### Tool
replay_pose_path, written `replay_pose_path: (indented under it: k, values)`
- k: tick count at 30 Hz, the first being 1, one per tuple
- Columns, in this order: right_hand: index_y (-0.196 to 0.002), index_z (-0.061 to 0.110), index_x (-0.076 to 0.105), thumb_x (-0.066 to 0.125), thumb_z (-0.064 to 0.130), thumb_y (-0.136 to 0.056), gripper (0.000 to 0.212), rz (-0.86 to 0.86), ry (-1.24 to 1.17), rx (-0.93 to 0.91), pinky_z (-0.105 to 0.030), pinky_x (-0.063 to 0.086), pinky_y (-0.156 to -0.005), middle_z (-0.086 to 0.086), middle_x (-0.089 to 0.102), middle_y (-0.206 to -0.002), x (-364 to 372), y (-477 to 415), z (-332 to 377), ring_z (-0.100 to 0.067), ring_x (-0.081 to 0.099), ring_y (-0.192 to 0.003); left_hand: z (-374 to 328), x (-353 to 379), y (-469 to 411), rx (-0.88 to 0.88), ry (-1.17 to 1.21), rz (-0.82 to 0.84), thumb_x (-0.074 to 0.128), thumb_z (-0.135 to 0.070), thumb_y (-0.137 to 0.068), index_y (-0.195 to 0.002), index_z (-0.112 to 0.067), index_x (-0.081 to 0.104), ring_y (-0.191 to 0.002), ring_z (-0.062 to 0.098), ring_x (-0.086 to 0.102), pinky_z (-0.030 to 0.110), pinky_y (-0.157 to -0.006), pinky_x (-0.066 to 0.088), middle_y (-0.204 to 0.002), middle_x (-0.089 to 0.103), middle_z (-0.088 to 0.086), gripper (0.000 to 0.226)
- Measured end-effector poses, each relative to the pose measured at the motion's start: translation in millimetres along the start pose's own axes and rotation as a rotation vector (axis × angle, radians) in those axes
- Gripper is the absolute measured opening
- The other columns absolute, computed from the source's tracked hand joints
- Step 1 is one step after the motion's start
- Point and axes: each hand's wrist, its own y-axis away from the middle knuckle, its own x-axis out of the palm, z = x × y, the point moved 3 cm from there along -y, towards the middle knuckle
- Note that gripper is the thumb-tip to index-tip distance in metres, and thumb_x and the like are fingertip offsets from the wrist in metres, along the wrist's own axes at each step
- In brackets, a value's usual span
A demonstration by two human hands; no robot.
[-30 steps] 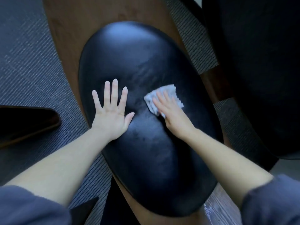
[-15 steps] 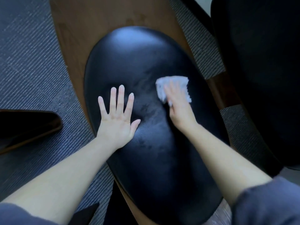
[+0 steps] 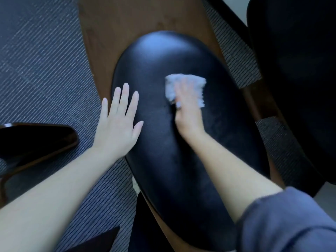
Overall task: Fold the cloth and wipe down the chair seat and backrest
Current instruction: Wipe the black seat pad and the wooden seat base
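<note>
The left hand (image 3: 116,131) lies flat, fingers spread, on the left edge of the black chair seat (image 3: 163,160) — empty. Rightward, the right hand (image 3: 189,113), blurred, presses the white cloth (image 3: 183,82) against the seat's middle — fingers on it.

The seat pad (image 3: 163,73) looks like black leather, smooth with a soft sheen at 12 o'clock. Its frame (image 3: 116,20) is matt brown wood. The cloth (image 3: 197,84) is white, nubbly fabric. The carpet (image 3: 45,70) is ribbed grey weave.
</note>
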Motion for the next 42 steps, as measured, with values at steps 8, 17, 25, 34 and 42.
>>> replay_pose_path:
  k: [8,17,25,34,42]
  values:
    - [-0.146,0.007,0.037,0.028,0.001,-0.087,0.06,-0.07,0.005,0.243,-0.051,0.016,-0.118,-0.013,0.028,-0.155,-17.1,3.5,-37.1,-0.03,0.019,-0.145,6.7,5.5,0.9,0.018,0.172,0.02,0.039,-0.033,-0.098,-0.155,-0.001,0.004,-0.151,0.028,-0.006,0.044,-0.123,0.01,-0.163,-0.008,0.015,0.074]
    - [-0.138,0.012,0.05,0.028,0.021,-0.1,0.045,0.153,0.081,0.107,-0.045,0.026,-0.114,-0.007,0.044,-0.146,-28.5,77.1,-36.2,-0.017,0.035,-0.137,7.1,-4.4,-0.4,-0.023,0.265,0.053,0.037,-0.031,-0.102,-0.155,-0.002,0.005,-0.152,0.027,-0.006,0.044,-0.122,0.01,-0.164,-0.009,0.013,0.068]
    - [-0.141,0.016,0.046,0.03,0.013,-0.094,0.05,0.492,0.18,-0.453,-0.041,0.014,-0.12,-0.009,0.038,-0.151,-5.4,155.4,9.3,-0.026,0.026,-0.144,-12.1,2.5,6.2,-0.067,0.12,0.024,0.044,-0.043,-0.099,-0.155,0.001,0.006,-0.15,0.038,-0.002,0.048,-0.121,0.014,-0.162,-0.004,0.023,0.08]
    - [-0.14,0.01,0.047,0.044,-0.002,-0.087,0.055,0.487,0.103,-0.286,-0.054,0.016,-0.117,-0.012,0.035,-0.153,-11.0,208.0,16.7,-0.035,0.024,-0.144,-36.0,16.1,48.1,-0.054,0.049,0.075,0.045,-0.047,-0.097,-0.155,-0.001,0.008,-0.149,0.042,-0.002,0.051,-0.12,0.015,-0.161,-0.004,0.027,0.083]
    - [-0.148,0.017,0.036,0.032,0.0,-0.085,0.065,0.116,0.204,0.486,-0.041,0.008,-0.121,-0.009,0.024,-0.158,-73.6,206.5,-65.2,-0.027,0.016,-0.147,-62.2,25.5,66.9,-0.103,0.035,0.117,0.041,-0.054,-0.096,-0.154,0.002,0.004,-0.147,0.047,-0.006,0.053,-0.121,0.009,-0.158,-0.008,0.033,0.089]
